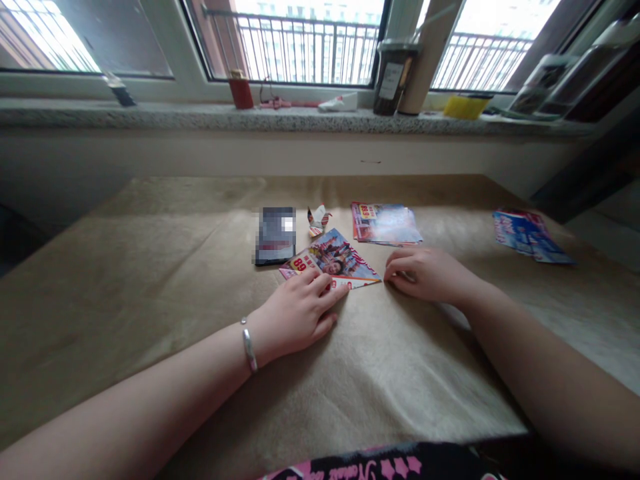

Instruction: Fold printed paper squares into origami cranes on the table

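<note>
A printed paper sheet (350, 257), folded to a roughly triangular shape, lies flat on the table before me. My left hand (305, 307) rests on its near left edge with the fingers stretched out. At the sheet's right corner is my right hand (425, 273), its fingers curled and the fingertips together. Whether they pinch the corner or just sit beside it is hard to make out. Just beyond the sheet stands a small folded paper figure (319, 221). A dark phone-like device (276, 235), partly blurred out, lies to the left.
A stack of printed flyers (385, 223) lies behind my right hand, and more flyers (533, 237) are at the far right of the table (150, 300). Along the windowsill (175, 119) stand a red container (241, 91), a dark lidded jar (393, 77) and a yellow item (466, 107).
</note>
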A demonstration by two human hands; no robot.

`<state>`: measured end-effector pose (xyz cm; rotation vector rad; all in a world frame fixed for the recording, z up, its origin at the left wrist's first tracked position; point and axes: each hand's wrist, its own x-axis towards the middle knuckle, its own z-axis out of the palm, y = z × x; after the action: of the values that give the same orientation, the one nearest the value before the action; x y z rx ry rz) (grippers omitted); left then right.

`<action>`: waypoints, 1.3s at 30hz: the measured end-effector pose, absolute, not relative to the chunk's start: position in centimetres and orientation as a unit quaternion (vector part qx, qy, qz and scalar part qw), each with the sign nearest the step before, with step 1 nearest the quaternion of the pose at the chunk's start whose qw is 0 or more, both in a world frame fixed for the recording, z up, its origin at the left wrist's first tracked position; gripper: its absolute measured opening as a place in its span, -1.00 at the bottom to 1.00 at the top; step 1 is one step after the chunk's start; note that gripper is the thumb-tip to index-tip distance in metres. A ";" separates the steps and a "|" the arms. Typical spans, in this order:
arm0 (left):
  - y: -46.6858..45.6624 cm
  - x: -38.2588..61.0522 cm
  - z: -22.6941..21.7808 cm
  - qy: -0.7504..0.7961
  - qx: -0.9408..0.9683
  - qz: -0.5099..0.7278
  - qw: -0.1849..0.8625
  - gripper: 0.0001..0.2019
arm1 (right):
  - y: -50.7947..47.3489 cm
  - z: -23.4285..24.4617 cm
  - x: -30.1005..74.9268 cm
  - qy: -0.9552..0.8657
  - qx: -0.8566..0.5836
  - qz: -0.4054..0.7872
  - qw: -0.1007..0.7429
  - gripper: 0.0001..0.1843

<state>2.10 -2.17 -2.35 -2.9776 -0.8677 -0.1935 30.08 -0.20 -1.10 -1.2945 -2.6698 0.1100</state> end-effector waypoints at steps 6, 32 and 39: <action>-2.2 2.1 -2.3 -0.280 -0.958 -0.060 0.015 -0.54 | -0.3 -2.8 27.8 -0.838 -0.528 0.039 0.136 -0.90; -2.3 2.2 -2.2 -0.280 -0.958 -0.065 0.019 -0.54 | 0.0 -3.1 28.5 -0.853 -0.487 0.065 0.174 -0.88; -2.3 2.3 -2.1 -0.282 -0.957 -0.062 0.026 -0.53 | -0.7 -2.6 27.5 -0.899 -0.382 0.048 0.208 -0.83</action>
<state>2.28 -2.30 -2.07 -2.9582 -0.8707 -0.1907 27.45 -0.67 -2.61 -1.0636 -2.5027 0.1323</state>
